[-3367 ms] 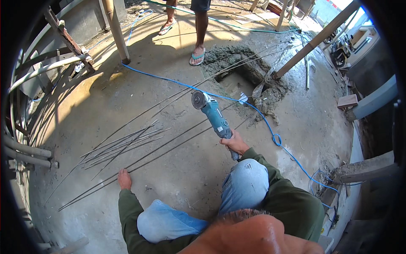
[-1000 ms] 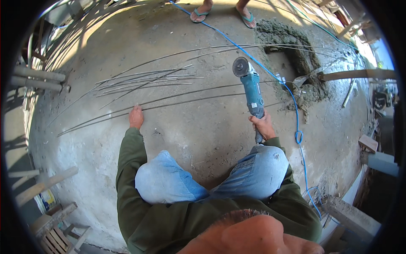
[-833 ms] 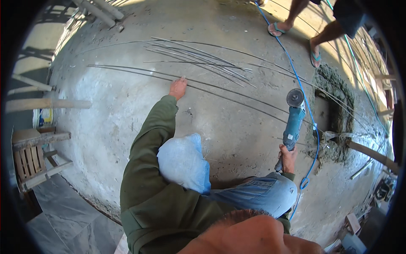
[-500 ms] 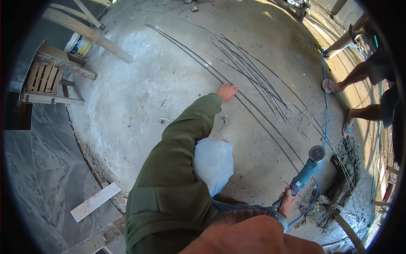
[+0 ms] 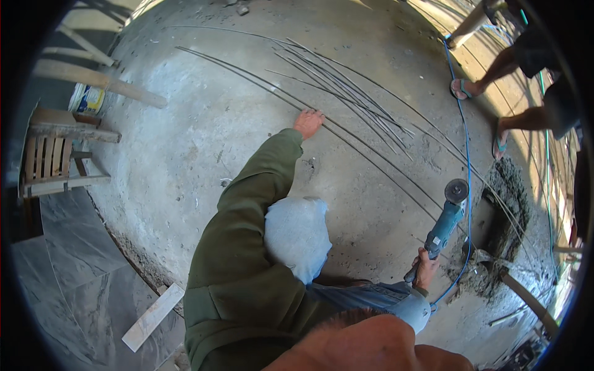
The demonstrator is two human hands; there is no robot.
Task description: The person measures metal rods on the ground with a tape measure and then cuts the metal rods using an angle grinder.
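My left hand (image 5: 308, 123), in a green sleeve, reaches out low over the floor. Its fingers are closed on a pair of long thin steel rods (image 5: 371, 154) that run side by side from far left to near right. In my right hand (image 5: 426, 267) is a teal angle grinder (image 5: 444, 227), gripped by its rear body. The grinder's dark round disc (image 5: 456, 191) points forward, near the right-hand stretch of the rods; whether it touches one cannot be told. Beyond my left hand lies a loose bundle of more steel rods (image 5: 349, 93).
A blue cable (image 5: 461, 117) crosses the concrete floor (image 5: 173, 148) at the right. Another person's sandalled feet (image 5: 464, 88) stand there, beside wet mortar (image 5: 510, 185). At left are wooden poles (image 5: 124, 86), a bucket (image 5: 86, 99), a slatted wooden frame (image 5: 48, 157) and a tile strip (image 5: 153, 316).
The view has turned, so the floor and rods appear farther left. The grinder has shifted slightly right relative to the floor. My left hand stays on the rods.
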